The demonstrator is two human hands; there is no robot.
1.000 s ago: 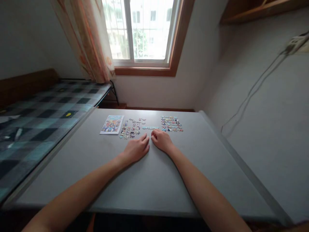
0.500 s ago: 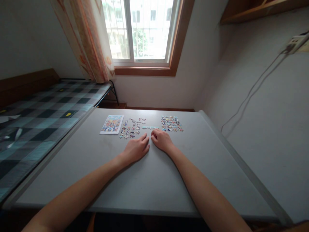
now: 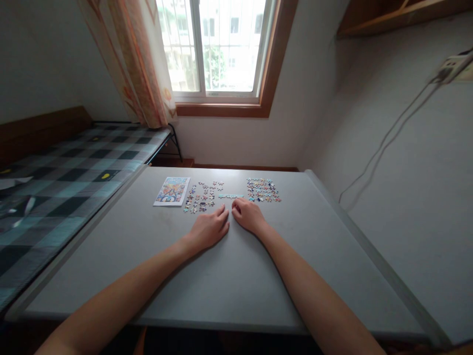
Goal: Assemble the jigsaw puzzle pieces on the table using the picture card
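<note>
My left hand (image 3: pixel 210 227) rests on the table with its fingers stretched out, nearest to the loose jigsaw pieces (image 3: pixel 203 203). Beside it my right hand (image 3: pixel 247 214) lies with curled fingers; whatever they hold, if anything, is hidden. Just beyond the right fingertips is a short strip of joined light-green jigsaw pieces (image 3: pixel 226 195). More jigsaw pieces (image 3: pixel 263 189) lie close together in a block to the right. At the left is a colourful picture sheet (image 3: pixel 171 191), flat on the table.
The grey table (image 3: pixel 221 286) has raised side edges. A bed with a checked cover (image 3: pixel 121 145) stands along its left side. Behind are a window (image 3: pixel 229 54) and a patterned curtain (image 3: pixel 136 64). A cable (image 3: pixel 384 140) hangs down the right wall.
</note>
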